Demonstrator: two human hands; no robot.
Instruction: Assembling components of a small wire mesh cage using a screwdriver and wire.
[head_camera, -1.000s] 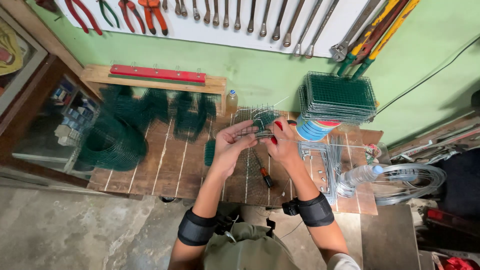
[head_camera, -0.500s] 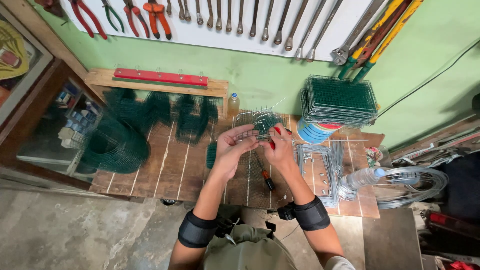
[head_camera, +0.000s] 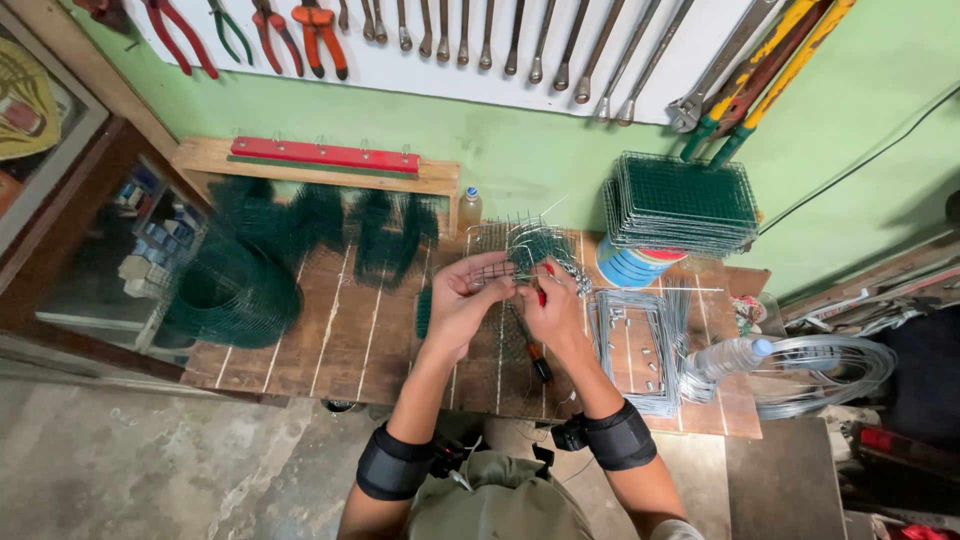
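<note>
Left hand (head_camera: 462, 300): fingers curled and clamped on the near edge of a small piece of green-and-grey wire mesh (head_camera: 525, 250), held just above the wooden plank surface (head_camera: 330, 340). Right hand (head_camera: 552, 308): fingers closed round a red-handled tool (head_camera: 541, 295), its tip pressed to the same mesh; the working end is hidden by the fingers, so the kind of tool cannot be told. Hands nearly touch, knuckles up, wrists bent inward. Both forearms reach forward from the bottom edge, each with a black band near the elbow; upper arms cut off by the frame.

Under the right hand, a dark-handled tool (head_camera: 540, 365) lies on the surface, partly covered. Just right of the hands, a flat stack of bare grey wire frames (head_camera: 640, 350). Beyond that, a clear plastic bottle with a blue cap (head_camera: 728, 357) and a coil of grey wire (head_camera: 830, 370), overhanging the surface edge. Behind, a stack of green mesh panels (head_camera: 685, 200) sits on a blue-banded round tub (head_camera: 630, 265). Far left, a roll of green mesh (head_camera: 235, 295). On the wall, pliers and spanners, tops cut off.
</note>
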